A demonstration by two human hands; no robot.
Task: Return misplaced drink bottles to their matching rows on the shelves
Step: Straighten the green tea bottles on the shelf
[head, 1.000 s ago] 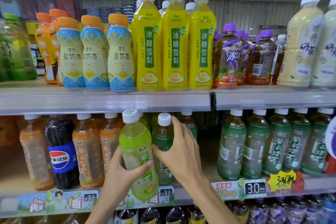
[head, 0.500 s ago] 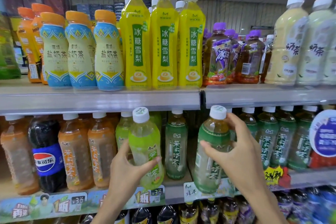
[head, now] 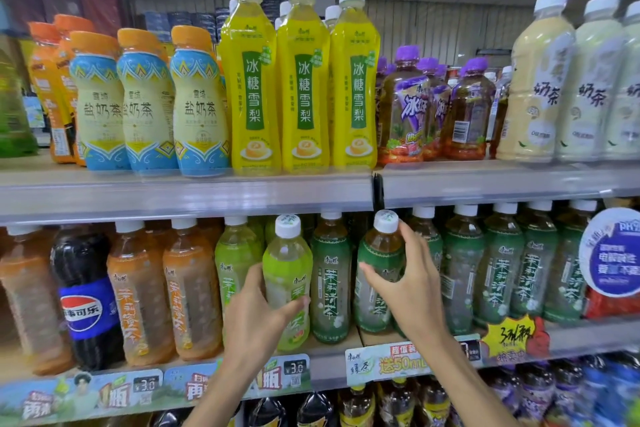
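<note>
On the middle shelf, my left hand grips a light-green tea bottle with a white cap, standing at the shelf front beside a matching light-green bottle. My right hand is wrapped around a dark-green jasmine tea bottle, which stands upright at the left end of the dark-green row. Another dark-green bottle stands between the two held ones.
A black Pepsi bottle stands among orange tea bottles at the left. The top shelf carries blue-and-cream milk tea, yellow pear drink, purple-capped tea and cream milk tea. A round blue sign hangs at the right. More bottles fill the shelf below.
My right hand carried the dark-green bottle rightward, from beside the light-green one to the end of the dark-green row, and set it upright. My left hand keeps its hold on the light-green bottle.
</note>
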